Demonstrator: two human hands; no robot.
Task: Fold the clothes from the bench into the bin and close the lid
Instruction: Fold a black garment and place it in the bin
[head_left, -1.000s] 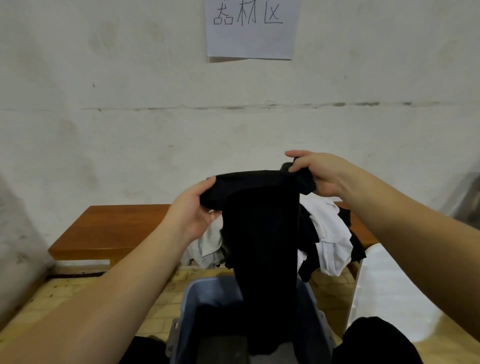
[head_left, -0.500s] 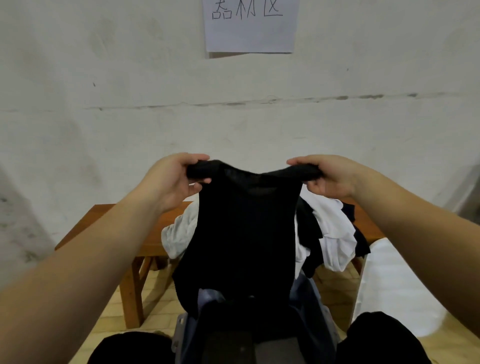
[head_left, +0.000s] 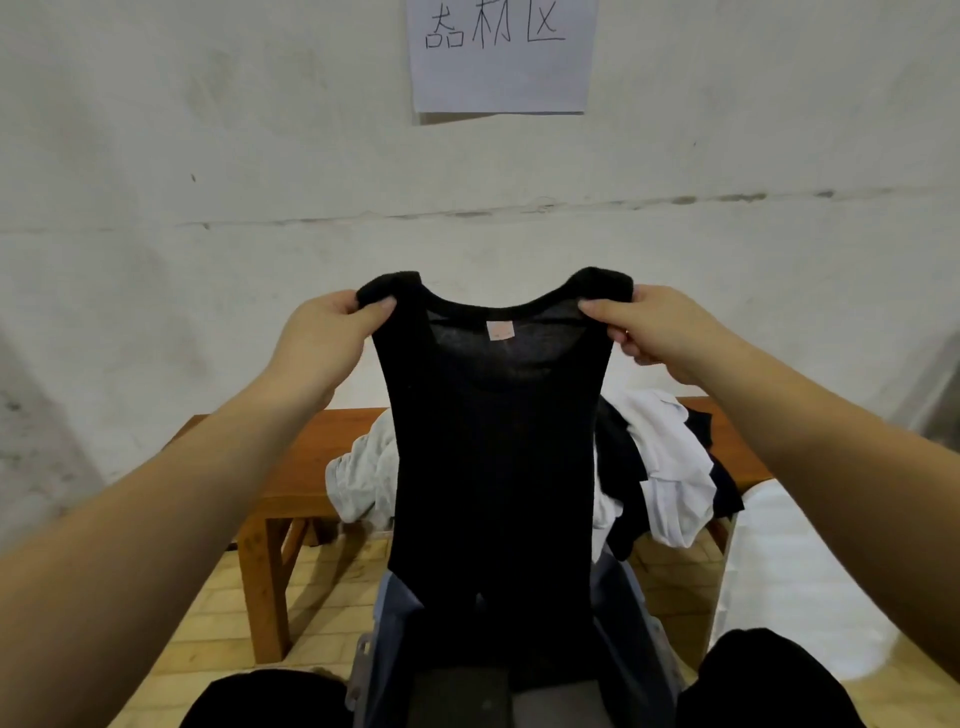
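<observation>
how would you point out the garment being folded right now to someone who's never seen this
Start at the wooden bench against the white wall, with its heap of clothes. In front of it, over the bin, hangs a black tank top, pinched at each strap by the left hand and right hand. It alone is held up and spread flat.

Left hand (head_left: 332, 332) and right hand (head_left: 649, 325) each pinch a shoulder strap of a black tank top (head_left: 493, 441), hanging spread above the open blue bin (head_left: 387, 618). Behind it, white and dark clothes (head_left: 670, 467) lie heaped on the wooden worktop (head_left: 306, 457).
</observation>
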